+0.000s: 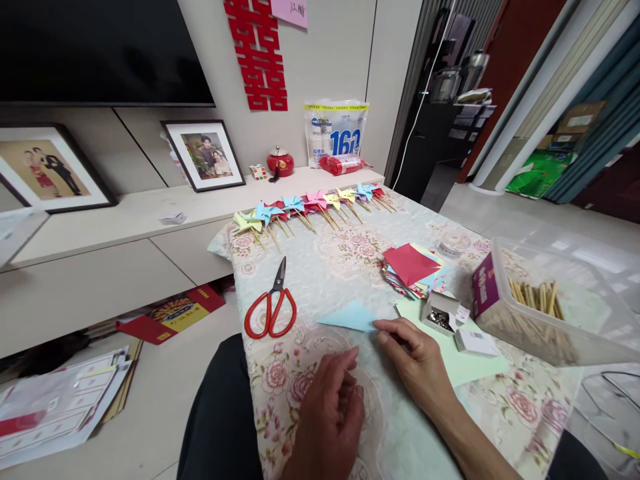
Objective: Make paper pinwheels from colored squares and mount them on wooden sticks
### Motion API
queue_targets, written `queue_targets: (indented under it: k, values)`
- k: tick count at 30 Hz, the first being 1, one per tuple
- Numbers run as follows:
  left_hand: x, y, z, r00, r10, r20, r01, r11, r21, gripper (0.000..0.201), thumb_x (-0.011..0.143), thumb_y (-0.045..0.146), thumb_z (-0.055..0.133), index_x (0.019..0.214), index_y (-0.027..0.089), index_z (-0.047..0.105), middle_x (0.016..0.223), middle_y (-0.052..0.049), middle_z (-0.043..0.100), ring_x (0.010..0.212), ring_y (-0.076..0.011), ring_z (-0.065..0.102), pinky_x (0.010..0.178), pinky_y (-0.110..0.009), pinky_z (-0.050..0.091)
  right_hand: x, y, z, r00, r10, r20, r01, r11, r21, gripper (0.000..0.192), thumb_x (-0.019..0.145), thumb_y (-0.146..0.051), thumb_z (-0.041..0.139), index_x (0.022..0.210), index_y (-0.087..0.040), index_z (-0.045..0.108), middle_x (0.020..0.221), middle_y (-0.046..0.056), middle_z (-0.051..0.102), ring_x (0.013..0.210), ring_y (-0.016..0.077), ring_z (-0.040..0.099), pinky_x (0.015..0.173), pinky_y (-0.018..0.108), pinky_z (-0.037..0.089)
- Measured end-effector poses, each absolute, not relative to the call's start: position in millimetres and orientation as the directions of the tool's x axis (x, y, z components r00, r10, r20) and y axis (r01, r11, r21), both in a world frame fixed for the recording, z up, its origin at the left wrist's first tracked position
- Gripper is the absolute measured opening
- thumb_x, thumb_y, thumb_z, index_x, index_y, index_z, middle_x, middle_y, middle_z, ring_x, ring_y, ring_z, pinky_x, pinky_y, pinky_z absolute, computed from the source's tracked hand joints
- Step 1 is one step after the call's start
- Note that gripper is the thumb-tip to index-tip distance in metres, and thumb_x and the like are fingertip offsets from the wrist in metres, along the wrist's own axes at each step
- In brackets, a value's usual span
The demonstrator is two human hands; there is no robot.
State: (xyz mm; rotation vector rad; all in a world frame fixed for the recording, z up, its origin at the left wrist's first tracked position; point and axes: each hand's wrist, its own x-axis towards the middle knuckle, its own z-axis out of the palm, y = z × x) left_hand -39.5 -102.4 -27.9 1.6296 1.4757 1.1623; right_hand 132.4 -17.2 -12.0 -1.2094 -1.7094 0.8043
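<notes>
A light blue sheet of paper [351, 316], folded to a triangle, lies on the flowered tablecloth. My right hand [415, 360] pinches its right corner between thumb and fingers. My left hand [333, 407] hovers or rests nearer to me, loosely curled with thumb and fingers apart and nothing in it. Left of the paper lie scissors [274, 303] with red handles. A stack of cut coloured paper [411, 265], red on top, sits beyond my right hand. Beside it an open small box [440, 312] of metal pieces stands on pale green paper [463, 371].
Finished paper pinwheels [315, 200] on sticks line the table's far edge. At right stands a clear plastic box [540, 327] of wooden sticks, near a small white box [477, 343] and a tape roll [454, 243]. A cabinet [125, 220] borders the far side.
</notes>
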Motion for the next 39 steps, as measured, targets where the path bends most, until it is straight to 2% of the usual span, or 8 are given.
queue_targets:
  k: [2, 4, 6, 9, 15, 21, 25, 39]
  values:
    - [-35, -99, -25, -0.040, 0.997, -0.063, 0.056, 0.065, 0.996, 0.048, 0.092, 0.026, 0.054, 0.140, 0.022, 0.053, 0.125, -0.014, 0.066, 0.101, -0.0220, 0.070, 0.086, -0.038, 0.060, 133, -17, -11, -0.133, 0.951, 0.280, 0.347, 0.309, -0.885, 0.019, 0.091, -0.031, 0.063, 0.101, -0.023, 0.077, 0.083, 0.005, 0.071, 0.076, 0.0197, 0.066, 0.064, 0.029, 0.051]
    - [-31, -90, -20, -0.058, 0.973, -0.222, -0.263, 0.199, 0.944, 0.054, 0.091, 0.033, 0.059, 0.143, 0.022, 0.051, 0.134, -0.016, 0.061, 0.111, -0.0255, 0.068, 0.095, -0.042, 0.056, 133, -18, -11, -0.144, 0.949, 0.280, 0.306, 0.312, -0.899, 0.018, 0.091, -0.030, 0.064, 0.102, -0.024, 0.077, 0.084, 0.004, 0.070, 0.077, 0.0192, 0.066, 0.065, 0.029, 0.051]
    - [-27, -78, -16, -0.104, 0.953, -0.286, -0.446, 0.212, 0.870, 0.056, 0.085, 0.037, 0.068, 0.137, 0.019, 0.058, 0.135, -0.017, 0.061, 0.114, -0.0280, 0.066, 0.098, -0.044, 0.054, 132, -18, -10, -0.177, 0.939, 0.294, 0.275, 0.334, -0.902, 0.018, 0.091, -0.028, 0.064, 0.103, -0.025, 0.077, 0.086, 0.004, 0.071, 0.078, 0.0187, 0.066, 0.067, 0.028, 0.052]
    - [-25, -57, -11, -0.217, 0.924, -0.316, -0.555, 0.150, 0.818, 0.052, 0.076, 0.041, 0.078, 0.119, 0.012, 0.069, 0.112, -0.016, 0.071, 0.103, -0.0254, 0.069, 0.096, -0.042, 0.054, 130, -20, -7, -0.258, 0.908, 0.331, 0.257, 0.394, -0.882, 0.019, 0.092, -0.024, 0.063, 0.104, -0.026, 0.076, 0.088, 0.004, 0.071, 0.080, 0.0177, 0.066, 0.069, 0.028, 0.053]
    - [-34, -29, -12, -0.304, 0.912, -0.276, -0.513, 0.088, 0.854, 0.042, 0.071, 0.041, 0.081, 0.097, 0.010, 0.074, 0.087, -0.008, 0.074, 0.074, -0.0167, 0.067, 0.070, -0.029, 0.056, 132, -24, -1, -0.356, 0.826, 0.437, 0.280, 0.541, -0.793, 0.031, 0.095, -0.019, 0.058, 0.123, -0.027, 0.066, 0.091, 0.003, 0.067, 0.081, 0.0171, 0.063, 0.072, 0.029, 0.053]
    - [-37, -30, -16, -0.272, 0.924, -0.270, -0.435, 0.132, 0.891, 0.030, 0.072, 0.033, 0.077, 0.093, 0.012, 0.074, 0.070, -0.003, 0.072, 0.058, -0.0138, 0.062, 0.058, -0.026, 0.051, 134, -20, -8, -0.317, 0.724, 0.613, 0.520, 0.673, -0.526, 0.045, 0.092, -0.007, 0.048, 0.131, -0.026, 0.060, 0.128, 0.014, 0.059, 0.116, 0.0279, 0.053, 0.094, 0.050, 0.049]
    - [-36, -36, -14, -0.193, 0.946, -0.262, -0.390, 0.172, 0.905, 0.027, 0.075, 0.035, 0.073, 0.091, 0.013, 0.074, 0.064, -0.001, 0.069, 0.054, -0.0135, 0.059, 0.056, -0.025, 0.049, 132, -20, -12, -0.375, 0.680, 0.631, 0.584, 0.701, -0.408, 0.043, 0.090, -0.003, 0.047, 0.121, -0.025, 0.066, 0.147, 0.014, 0.044, 0.128, 0.0323, 0.043, 0.099, 0.059, 0.044]
    - [-34, -47, -3, -0.051, 0.998, -0.029, -0.001, 0.029, 1.000, 0.038, 0.090, 0.047, 0.053, 0.094, 0.015, 0.073, 0.068, -0.004, 0.067, 0.066, -0.0185, 0.063, 0.063, -0.028, 0.050, 133, -21, -7, -0.373, 0.767, 0.522, 0.561, 0.634, -0.532, 0.017, 0.095, -0.018, 0.054, 0.093, -0.023, 0.070, 0.133, 0.011, 0.059, 0.124, 0.0302, 0.048, 0.100, 0.052, 0.044]
